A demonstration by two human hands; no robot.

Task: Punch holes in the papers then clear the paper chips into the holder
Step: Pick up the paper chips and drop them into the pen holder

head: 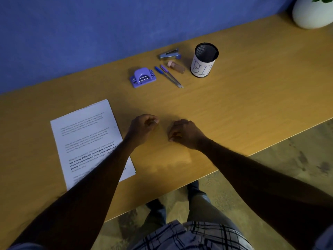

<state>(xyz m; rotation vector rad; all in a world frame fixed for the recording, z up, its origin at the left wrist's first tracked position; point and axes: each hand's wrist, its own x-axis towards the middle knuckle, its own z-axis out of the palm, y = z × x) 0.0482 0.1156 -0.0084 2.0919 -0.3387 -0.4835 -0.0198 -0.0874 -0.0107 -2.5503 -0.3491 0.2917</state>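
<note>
**Friend:** Where are your hands?

**Me:** Both are over the bare tabletop (pixel 234 105) in front of me. My left hand (pixel 144 128) is just right of the papers (pixel 86 138), and my right hand (pixel 186 135) is beside it. The fingers of both are curled in. I see nothing in either, though a chip would be too small to make out.

**Friend:** And the things you need?

**Me:** The papers lie in a stack at my left, text up, and my left forearm crosses over them. The punch (pixel 143 77) sits farther back, well apart from them, with the pens (pixel 169 76) just to its right. The holder (pixel 204 60), marked BIN, stands upright beyond the pens, mouth open.

**Friend:** Any holes yet?

**Me:** I can't tell. One dark speck shows near the stack's right edge, no more. No chips show on the tabletop, so I take it the punching comes first.

**Friend:** How would you do it well?

**Me:** I'd bring the punch to the stack, not drag the stack past the pens. I'd square the sheets with both hands and slide one long edge fully into the slot. Then I'd hold the sheets flat with my left hand and press the lever straight down with my right. Afterwards I'd keep the punch level, so the chips stay inside until it is over the holder.
</note>
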